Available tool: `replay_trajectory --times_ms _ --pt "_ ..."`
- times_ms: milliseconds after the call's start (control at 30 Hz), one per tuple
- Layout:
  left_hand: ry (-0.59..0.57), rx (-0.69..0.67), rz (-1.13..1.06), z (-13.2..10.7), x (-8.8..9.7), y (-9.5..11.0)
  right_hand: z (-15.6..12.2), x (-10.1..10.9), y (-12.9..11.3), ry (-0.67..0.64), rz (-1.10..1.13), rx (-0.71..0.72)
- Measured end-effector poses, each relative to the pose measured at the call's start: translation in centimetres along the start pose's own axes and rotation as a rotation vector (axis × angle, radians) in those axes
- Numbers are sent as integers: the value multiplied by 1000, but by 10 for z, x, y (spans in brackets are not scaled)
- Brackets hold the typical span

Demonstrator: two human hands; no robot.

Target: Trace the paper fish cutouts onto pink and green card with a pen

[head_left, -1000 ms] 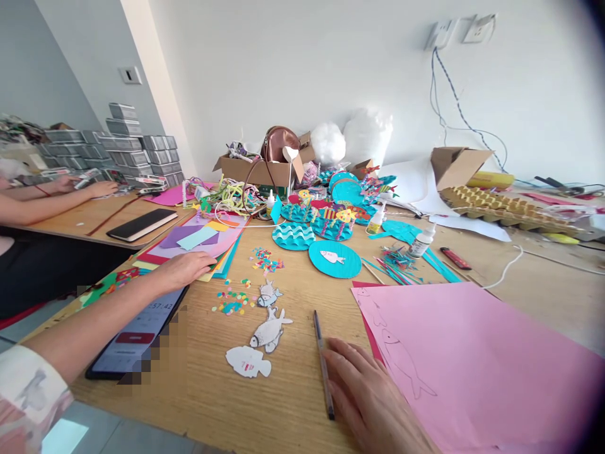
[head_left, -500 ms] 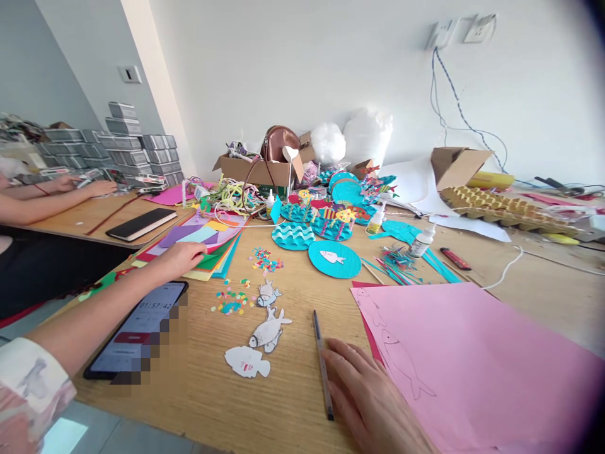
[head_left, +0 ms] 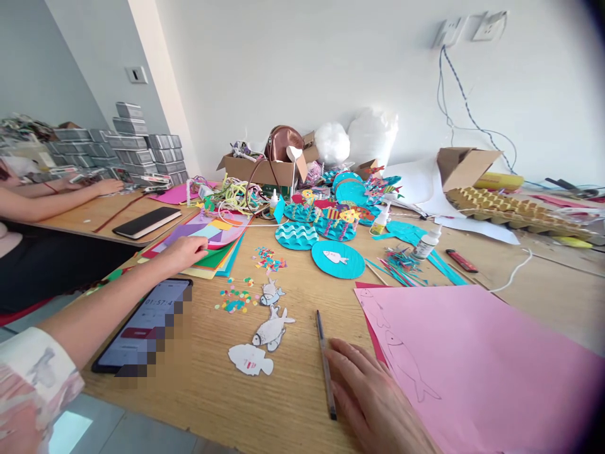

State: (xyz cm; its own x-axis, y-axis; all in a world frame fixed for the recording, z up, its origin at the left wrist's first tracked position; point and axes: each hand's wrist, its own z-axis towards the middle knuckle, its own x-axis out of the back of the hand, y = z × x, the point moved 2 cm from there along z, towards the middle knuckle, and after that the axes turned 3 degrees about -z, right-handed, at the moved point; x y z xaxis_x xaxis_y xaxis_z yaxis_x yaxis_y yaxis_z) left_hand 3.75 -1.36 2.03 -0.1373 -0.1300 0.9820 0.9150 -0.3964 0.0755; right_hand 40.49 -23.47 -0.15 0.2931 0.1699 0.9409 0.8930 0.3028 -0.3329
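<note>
My left hand (head_left: 185, 253) is closed at the edge of a stack of coloured paper (head_left: 230, 257), its fingers curled down; what lies between them is hidden. My right hand (head_left: 371, 397) rests on the table with its fingers stretched out, holding nothing. Right beside its fingertips lies a dark pen (head_left: 325, 362). Under the wrist side is a pink sheet (head_left: 472, 353) with pencilled fish outlines, over a red sheet. Paper fish cut-outs lie between my hands: a white one (head_left: 249, 360), a grey-shaded one (head_left: 273, 328) and a smaller one (head_left: 271, 292).
A phone (head_left: 142, 325) lies under my left forearm. Confetti dots (head_left: 236, 296), a blue disc (head_left: 321, 266) bearing a fish, glue bottles (head_left: 428, 243) and a red cutter (head_left: 462, 260) lie ahead. An egg tray (head_left: 515, 211) is at far right. Another person's arm (head_left: 57, 200) reaches in at left.
The whole view has shifted slightly to the right. My hands keep nearly the same places, the left by the paper stack and the right by the pen.
</note>
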Motion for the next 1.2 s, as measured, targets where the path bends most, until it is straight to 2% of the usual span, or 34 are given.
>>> replay_trajectory --times_ms 133,267,400,700,1033,1200 --pt "-19 -124 -44 -7 -3 10 0 1 -2 -10 -19 1" --pt "-102 -212 -68 -12 -4 20 0 -1 0 27 -5 2" --pt "-175 -219 -35 -16 0 25 -1 -2 2 66 13 21" --pt "-191 -211 72 -26 2 34 1 1 -2 -40 -31 -29" --pt "-200 -232 50 -18 10 15 1 1 -1 -14 -29 0" --pt "-210 -199 86 -16 5 12 0 0 0 -10 -21 -5"
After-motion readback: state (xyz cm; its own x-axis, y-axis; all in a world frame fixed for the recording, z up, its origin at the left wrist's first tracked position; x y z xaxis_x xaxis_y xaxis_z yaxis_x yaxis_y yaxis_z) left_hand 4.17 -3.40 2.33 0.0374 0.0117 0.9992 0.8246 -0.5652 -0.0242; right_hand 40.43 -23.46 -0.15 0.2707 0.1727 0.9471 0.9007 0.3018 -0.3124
